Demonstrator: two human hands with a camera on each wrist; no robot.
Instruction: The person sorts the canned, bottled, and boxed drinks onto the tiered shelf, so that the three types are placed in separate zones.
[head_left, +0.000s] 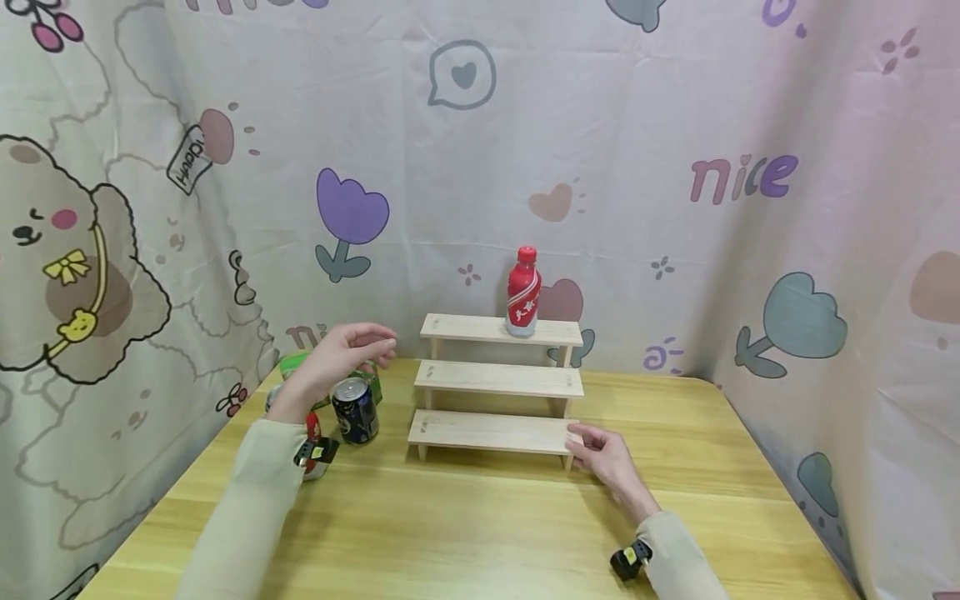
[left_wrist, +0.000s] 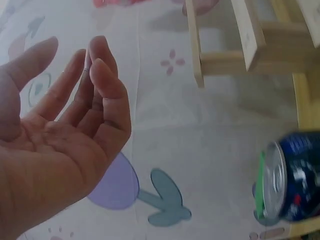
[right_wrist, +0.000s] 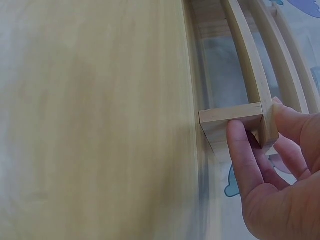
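Patterned cloth [head_left: 480, 208] hangs behind the wooden surface [head_left: 465, 533], where I see the three-tier shelf [head_left: 495, 379] standing upright near the middle. My right hand [head_left: 603, 454] pinches the right end of its lowest tier, thumb above, fingers lower down against the end. I judge the shelf light and stiff, its bare wood giving decent grip; that end looks a sound hold, though a jerk could topple the bottle [head_left: 523, 293] on the top tier, likely smooth and best taken round its body. My left hand [head_left: 341, 358] hovers with fingers loosely curved, holding nothing, near the blue can [head_left: 355, 410], whose metal would probably be slick and dent under a hard squeeze.
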